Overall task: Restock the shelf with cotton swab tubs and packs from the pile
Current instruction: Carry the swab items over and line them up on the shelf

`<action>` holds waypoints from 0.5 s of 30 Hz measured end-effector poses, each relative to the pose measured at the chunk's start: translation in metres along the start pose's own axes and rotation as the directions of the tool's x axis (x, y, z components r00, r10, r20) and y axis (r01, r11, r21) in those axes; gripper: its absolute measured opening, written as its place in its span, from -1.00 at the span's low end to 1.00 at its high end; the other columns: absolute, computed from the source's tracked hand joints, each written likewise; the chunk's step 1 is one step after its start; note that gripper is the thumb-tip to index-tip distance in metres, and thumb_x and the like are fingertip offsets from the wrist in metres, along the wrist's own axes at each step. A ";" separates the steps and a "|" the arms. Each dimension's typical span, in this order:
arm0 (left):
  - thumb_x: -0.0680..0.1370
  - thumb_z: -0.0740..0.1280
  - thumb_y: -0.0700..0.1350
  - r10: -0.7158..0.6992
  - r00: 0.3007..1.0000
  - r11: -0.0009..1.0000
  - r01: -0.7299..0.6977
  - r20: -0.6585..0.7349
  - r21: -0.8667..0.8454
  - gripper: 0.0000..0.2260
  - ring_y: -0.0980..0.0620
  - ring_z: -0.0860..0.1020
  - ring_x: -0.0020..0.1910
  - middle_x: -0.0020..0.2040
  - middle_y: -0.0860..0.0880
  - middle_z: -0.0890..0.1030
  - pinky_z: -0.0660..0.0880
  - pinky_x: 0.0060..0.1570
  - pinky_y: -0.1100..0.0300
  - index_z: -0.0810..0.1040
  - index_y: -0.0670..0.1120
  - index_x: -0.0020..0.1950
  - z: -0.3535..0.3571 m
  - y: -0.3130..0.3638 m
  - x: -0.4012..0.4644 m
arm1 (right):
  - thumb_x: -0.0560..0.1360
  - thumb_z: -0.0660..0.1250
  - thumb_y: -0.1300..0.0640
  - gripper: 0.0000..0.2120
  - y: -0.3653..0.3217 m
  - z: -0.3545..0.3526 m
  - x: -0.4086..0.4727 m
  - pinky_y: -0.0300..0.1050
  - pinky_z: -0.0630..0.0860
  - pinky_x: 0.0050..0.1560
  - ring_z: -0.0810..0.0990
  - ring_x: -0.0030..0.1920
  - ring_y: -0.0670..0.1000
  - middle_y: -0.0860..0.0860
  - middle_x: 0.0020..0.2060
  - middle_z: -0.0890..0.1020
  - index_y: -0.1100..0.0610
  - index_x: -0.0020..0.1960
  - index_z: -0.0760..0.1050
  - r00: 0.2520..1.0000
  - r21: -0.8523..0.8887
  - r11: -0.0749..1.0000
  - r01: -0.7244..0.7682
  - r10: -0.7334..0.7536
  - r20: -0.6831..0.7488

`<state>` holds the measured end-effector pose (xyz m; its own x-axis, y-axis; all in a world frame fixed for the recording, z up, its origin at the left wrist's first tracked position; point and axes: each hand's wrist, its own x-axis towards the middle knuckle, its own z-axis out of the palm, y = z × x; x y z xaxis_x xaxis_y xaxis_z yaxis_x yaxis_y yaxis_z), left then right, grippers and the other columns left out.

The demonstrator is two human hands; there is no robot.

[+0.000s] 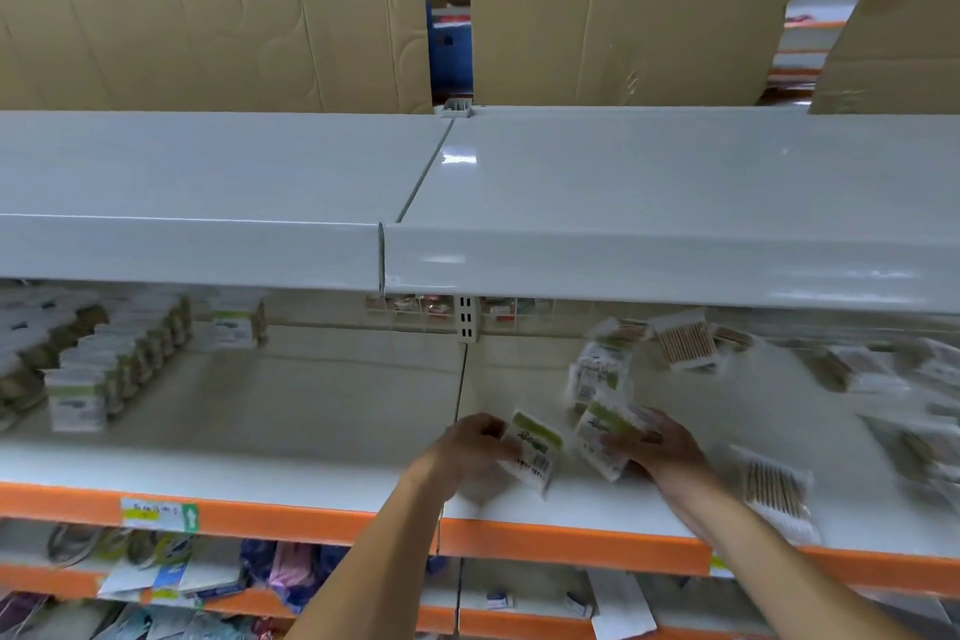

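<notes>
Packs in rows (98,369) stand left on the shelf (291,431), loose pile (727,369) right.

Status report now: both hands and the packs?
Left hand grips one pack. Right hand grips another pack. Loose packs scattered behind.

You have two hands here, your left hand (470,442) and your right hand (657,442), and each one holds one pack, so that is two packs: the left pack (532,450) and the right pack (608,437). Three more loose packs (685,340) show clearly on the shelf (311,431) close to your hands. More lie at the far right, but they are too blurry to count. On the left stand two rows of packs (111,369). One orange edge holds one price label (158,515).
</notes>
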<state>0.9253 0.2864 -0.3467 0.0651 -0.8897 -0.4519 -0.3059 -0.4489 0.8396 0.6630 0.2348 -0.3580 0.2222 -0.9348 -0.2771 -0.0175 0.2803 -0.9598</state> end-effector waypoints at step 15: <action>0.44 0.48 -0.14 0.021 0.999 1.000 -0.021 -0.034 -0.023 -0.76 0.00 0.62 -0.06 0.04 -0.08 0.68 0.58 0.00 0.10 0.62 -0.06 0.09 -0.002 -0.002 -0.009 | 0.36 0.58 0.20 -0.72 0.021 0.004 -0.003 -0.15 0.60 -0.26 0.73 -0.22 0.05 0.03 -0.22 0.75 0.12 0.03 0.62 0.993 -0.213 0.974 0.071 -0.089 -0.073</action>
<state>0.9273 0.2952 -0.3431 0.0908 -0.9010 -0.4242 -0.2852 -0.4316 0.8558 0.6658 0.2443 -0.3768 0.1514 -0.9694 -0.1934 -0.2090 0.1599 -0.9648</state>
